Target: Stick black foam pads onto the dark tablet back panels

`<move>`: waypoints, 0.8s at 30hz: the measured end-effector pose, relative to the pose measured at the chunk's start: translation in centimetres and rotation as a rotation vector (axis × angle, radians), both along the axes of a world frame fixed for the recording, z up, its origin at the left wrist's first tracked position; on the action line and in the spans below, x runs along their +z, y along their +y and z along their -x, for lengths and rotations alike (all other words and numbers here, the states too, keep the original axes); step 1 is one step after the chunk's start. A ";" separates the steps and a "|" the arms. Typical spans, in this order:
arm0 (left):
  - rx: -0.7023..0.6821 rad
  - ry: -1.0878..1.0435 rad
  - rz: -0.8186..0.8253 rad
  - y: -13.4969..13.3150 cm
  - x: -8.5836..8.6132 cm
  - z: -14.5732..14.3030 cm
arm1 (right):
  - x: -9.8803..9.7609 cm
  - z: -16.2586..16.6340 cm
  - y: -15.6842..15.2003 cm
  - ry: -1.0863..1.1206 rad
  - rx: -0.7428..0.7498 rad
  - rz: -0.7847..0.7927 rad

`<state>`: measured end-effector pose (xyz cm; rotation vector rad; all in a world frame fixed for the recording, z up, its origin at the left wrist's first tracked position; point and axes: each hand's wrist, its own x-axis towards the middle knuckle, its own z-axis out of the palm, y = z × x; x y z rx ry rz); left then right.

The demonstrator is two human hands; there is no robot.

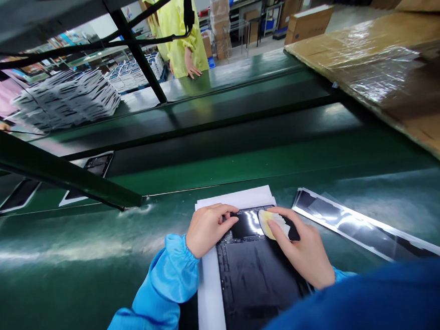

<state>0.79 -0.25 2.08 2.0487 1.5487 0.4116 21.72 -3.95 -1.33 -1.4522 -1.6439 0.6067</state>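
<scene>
So, the flat black rectangular device panel (261, 267) lies on white paper sheets (210, 291) on the glossy green bench (62, 276). Long axis runs from the wearer outward; the far short edge points at the bench's back edge. Sheets stick out past the panel's far and left edges. Near end runs under the wearer's blue sleeve and out of frame.

Left hand (209, 228): thumb and forefinger tips close together by the panel's far-left corner, beside a shiny black rectangle (243, 224); can't tell if they pinch anything. Right hand (304, 244): fingers clamped on a pale yellow-white layered pad (271, 224), over that rectangle's right end.

Room: green surface spans from sheets left to the slanted green metal post (73, 177). Right side is tighter: long black-and-white flat strips (360, 228) lie diagonally near the right hand. Beyond, a film-wrapped brown cardboard slab (379, 68) overhangs the far belts at right.

Containers: brown cardboard box (306, 25) at the back, contents hidden.
</scene>
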 end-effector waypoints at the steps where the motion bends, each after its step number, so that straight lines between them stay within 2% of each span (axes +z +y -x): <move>1: -0.004 0.010 -0.002 0.0 0.0 0.0 | 0.0 0.0 0.0 0.002 0.001 0.002; 14: -0.043 0.097 -0.030 -0.2 0.1 -0.1 | -0.4 -0.3 -0.2 -0.013 0.006 0.025; 18: -0.011 0.031 -0.010 -0.1 0.0 0.0 | -0.2 -0.2 -0.1 0.005 -0.001 0.018; 24: 0.070 -0.137 0.113 0.3 -0.4 0.3 | -0.3 -0.1 -0.1 0.035 -0.042 0.061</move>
